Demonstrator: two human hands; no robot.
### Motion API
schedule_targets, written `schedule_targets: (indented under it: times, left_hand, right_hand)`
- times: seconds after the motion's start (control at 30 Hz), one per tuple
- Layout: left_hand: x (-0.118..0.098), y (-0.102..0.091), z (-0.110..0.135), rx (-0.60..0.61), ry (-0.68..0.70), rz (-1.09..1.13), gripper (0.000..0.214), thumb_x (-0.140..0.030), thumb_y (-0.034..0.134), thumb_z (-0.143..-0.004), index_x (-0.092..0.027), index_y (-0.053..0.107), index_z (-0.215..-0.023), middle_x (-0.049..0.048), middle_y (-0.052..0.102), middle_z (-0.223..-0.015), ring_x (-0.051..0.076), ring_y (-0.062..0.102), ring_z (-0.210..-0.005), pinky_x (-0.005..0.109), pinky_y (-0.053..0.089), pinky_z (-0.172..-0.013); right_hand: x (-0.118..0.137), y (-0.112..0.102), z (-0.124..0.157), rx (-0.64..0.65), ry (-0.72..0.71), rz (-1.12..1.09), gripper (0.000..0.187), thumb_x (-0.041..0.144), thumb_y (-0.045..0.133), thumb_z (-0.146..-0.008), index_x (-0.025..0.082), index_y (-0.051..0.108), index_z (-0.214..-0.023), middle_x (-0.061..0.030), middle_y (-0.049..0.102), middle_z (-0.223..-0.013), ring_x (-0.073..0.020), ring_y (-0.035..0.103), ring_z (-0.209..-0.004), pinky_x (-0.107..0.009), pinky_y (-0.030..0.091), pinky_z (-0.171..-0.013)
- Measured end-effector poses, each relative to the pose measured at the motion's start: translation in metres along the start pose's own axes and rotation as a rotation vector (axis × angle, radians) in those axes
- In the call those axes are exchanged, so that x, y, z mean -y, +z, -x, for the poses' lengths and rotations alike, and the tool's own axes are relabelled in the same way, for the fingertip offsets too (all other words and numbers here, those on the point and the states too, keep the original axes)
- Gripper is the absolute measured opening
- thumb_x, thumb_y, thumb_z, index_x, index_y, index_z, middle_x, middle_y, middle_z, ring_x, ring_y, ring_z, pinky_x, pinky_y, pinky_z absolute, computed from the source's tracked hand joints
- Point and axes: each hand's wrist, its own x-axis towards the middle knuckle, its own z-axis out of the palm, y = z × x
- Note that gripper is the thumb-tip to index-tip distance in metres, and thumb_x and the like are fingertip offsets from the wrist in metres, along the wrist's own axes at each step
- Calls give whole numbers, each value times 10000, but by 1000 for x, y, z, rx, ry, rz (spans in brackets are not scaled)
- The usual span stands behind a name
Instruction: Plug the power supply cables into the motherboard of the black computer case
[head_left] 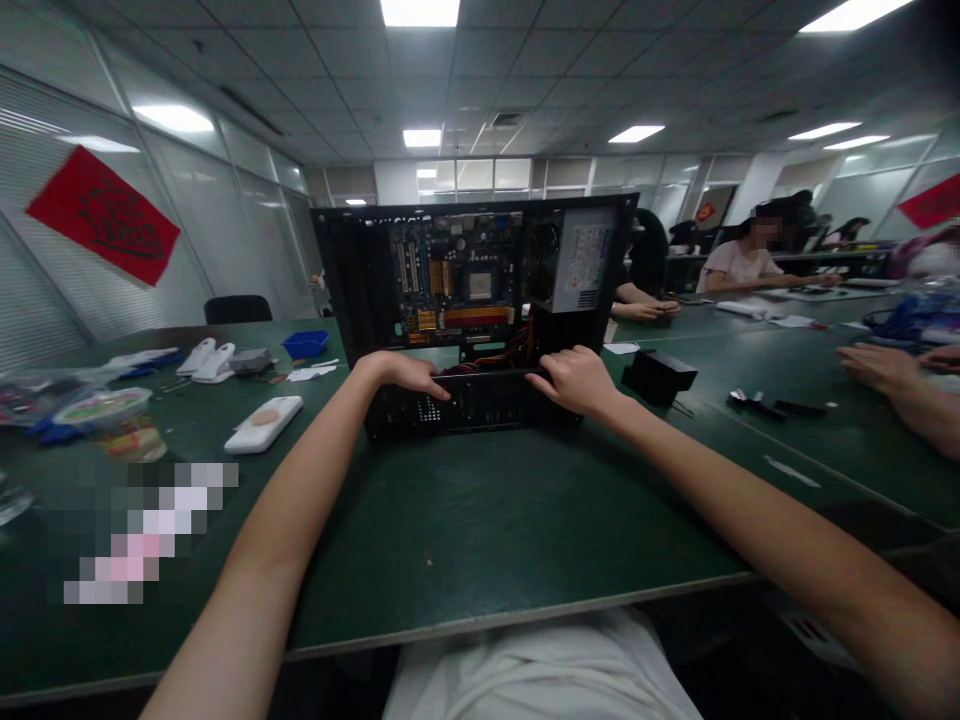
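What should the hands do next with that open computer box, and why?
Perhaps turn the computer case slightly, very gently. The left hand and right hand both grip its near edge, so they could steer it evenly. The circuit board and wires show through the open side, so slow seems safest.

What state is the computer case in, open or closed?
Open: no panel covers this side, so the motherboard and power supply show inside the computer case.
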Motion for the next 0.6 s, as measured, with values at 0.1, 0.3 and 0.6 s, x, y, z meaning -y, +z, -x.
schedule_targets:
  times: [0.1, 0.3, 0.6]
  left_hand:
    - [-2, 1, 2, 10, 26, 8, 845, -731, 562, -790, -127, 614, -1378, 170, 633, -1381, 333, 611, -1205, 380, 476, -1014]
    - [1, 3, 2, -16, 67, 44, 866, -738, 560, -791, -166, 556, -1441, 144, 550, -1491, 327, 537, -1324, 374, 420, -1095]
    - [-2, 1, 7, 35, 115, 28, 825, -632, 632, -773, -185, 544, -1461, 124, 610, -1430, 305, 599, -1250, 360, 464, -1052]
  right_hand:
    - [-1, 4, 0, -12, -3, 0, 468, 483, 423, -1028, 128, 677, -859, -138, 741, -843, -233, 633, -766, -348, 274, -739]
    - [-1, 7, 1, -58, -12, 0, 464, 483, 420, -1038, 136, 662, -849, -117, 733, -812, -230, 641, -755, -351, 283, -749]
    - [-1, 5, 4, -88, -23, -56, 456, 466, 438, -1040, 132, 696, -868, -115, 741, -816, -228, 646, -760, -348, 310, -759]
